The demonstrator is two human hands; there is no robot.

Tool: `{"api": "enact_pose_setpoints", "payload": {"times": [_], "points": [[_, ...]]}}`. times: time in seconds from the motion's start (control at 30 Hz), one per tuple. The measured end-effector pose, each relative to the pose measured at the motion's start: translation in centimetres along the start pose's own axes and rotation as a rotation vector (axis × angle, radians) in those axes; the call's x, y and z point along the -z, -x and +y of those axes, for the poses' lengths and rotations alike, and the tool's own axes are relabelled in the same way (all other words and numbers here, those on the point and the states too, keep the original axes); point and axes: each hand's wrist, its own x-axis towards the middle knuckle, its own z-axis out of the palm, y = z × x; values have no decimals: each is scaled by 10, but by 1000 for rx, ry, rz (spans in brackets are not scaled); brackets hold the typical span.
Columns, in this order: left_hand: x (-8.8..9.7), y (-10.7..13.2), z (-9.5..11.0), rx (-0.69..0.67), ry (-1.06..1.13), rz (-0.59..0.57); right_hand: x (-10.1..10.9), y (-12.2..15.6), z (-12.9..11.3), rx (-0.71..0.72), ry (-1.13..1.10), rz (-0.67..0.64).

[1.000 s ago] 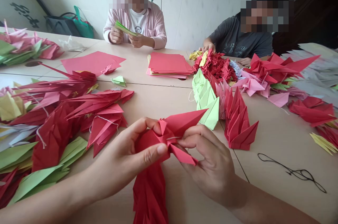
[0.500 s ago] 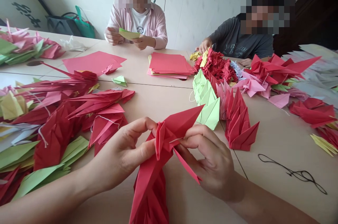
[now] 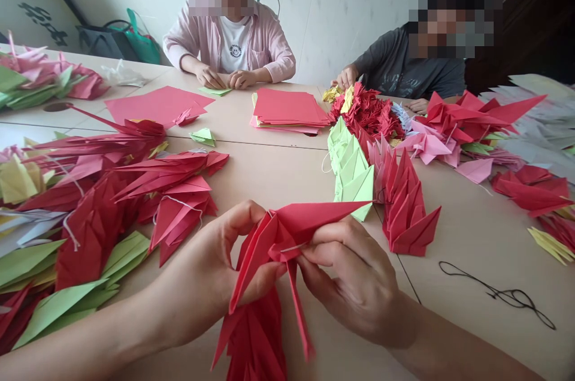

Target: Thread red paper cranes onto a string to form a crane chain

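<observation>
Left hand and right hand pinch one red paper crane between them (thread seemingly attached).

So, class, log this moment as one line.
left hand: holds red crane | right hand: pinches crane | below: red stack | table

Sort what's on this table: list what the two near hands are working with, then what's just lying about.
In hand:
left hand
right hand
red paper crane, pinched between both
red string of cranes hanging below it

Lying about:
stack of red sheets
green crane row
black thread
left pile of cranes
</observation>
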Motion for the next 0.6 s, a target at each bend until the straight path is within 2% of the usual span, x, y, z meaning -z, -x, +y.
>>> {"api": "enact_pose_setpoints", "payload": {"times": [0.27, 0.43, 0.6], "points": [[-2, 2, 0, 1, -105, 33, -5, 2, 2, -42, -4, 20], [-2, 1, -8, -9, -53, 30, -8, 4, 4, -66, -2, 22], [5, -3, -12, -25, 62, -84, -4, 4, 4, -86, -9, 23]]}}
